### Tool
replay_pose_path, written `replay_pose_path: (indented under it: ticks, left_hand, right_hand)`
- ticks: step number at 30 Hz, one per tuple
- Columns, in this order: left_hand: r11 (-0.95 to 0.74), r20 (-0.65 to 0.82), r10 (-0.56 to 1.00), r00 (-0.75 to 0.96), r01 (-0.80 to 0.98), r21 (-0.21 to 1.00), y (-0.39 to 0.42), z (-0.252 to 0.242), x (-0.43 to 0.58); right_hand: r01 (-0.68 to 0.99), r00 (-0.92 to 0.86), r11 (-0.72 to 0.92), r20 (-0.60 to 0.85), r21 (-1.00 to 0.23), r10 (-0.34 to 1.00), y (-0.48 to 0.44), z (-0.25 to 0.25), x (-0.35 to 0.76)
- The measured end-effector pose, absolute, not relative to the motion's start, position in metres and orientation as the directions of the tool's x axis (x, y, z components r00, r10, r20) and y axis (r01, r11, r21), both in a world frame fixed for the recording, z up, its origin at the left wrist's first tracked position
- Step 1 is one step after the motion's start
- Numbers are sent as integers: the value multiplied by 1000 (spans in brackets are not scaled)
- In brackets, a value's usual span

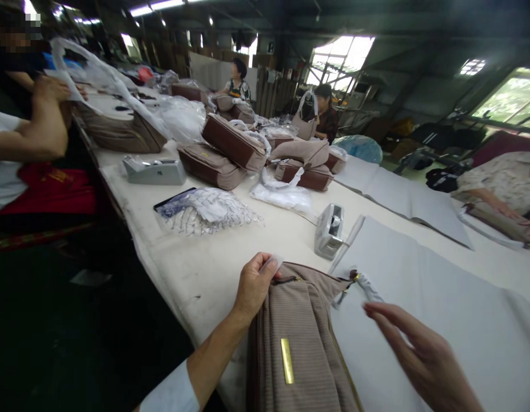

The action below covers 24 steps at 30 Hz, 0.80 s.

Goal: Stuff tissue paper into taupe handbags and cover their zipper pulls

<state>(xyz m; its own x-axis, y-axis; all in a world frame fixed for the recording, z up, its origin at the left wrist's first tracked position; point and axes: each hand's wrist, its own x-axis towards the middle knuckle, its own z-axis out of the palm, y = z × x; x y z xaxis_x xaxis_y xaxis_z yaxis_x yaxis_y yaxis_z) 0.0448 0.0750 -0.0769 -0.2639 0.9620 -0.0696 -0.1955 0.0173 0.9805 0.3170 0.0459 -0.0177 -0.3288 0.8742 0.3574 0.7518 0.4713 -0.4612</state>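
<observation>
A ribbed taupe handbag (307, 320) with dark brown edges, a gold plate and zips lies on the table in front of me. My left hand (254, 286) is closed at its far left corner, thumb pressed against the fingers. A small translucent whitish piece (273, 266) shows at the thumb tip. To the right, my right hand (414, 349) is slightly blurred, fingers stretched out, with nothing visible in it. Its fingertips are close to the bag's strap (370, 288), which is wrapped in white and joined by a gold-coloured fitting, but appear apart from it.
Grey tape dispensers (330, 232) (153, 170) stand on the table (183, 257). Beyond are a plastic bag of white strings (208, 212) and piled handbags (234, 143). White sheets (440, 303) cover the right side. Co-workers sit around the table, one close at left (46, 120).
</observation>
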Motion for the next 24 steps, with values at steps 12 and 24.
replay_pose_path:
  ticks: [12,24]
  left_hand:
    - [62,-128,955,-266,-243,968,77,-97,32]
    - [-211,239,964,-115,213,954,31,-83,2]
  right_hand:
    - [553,-487,317,10,-770,874,80,-46,207]
    - [445,-648,542,161,-713,744,95,-59,217]
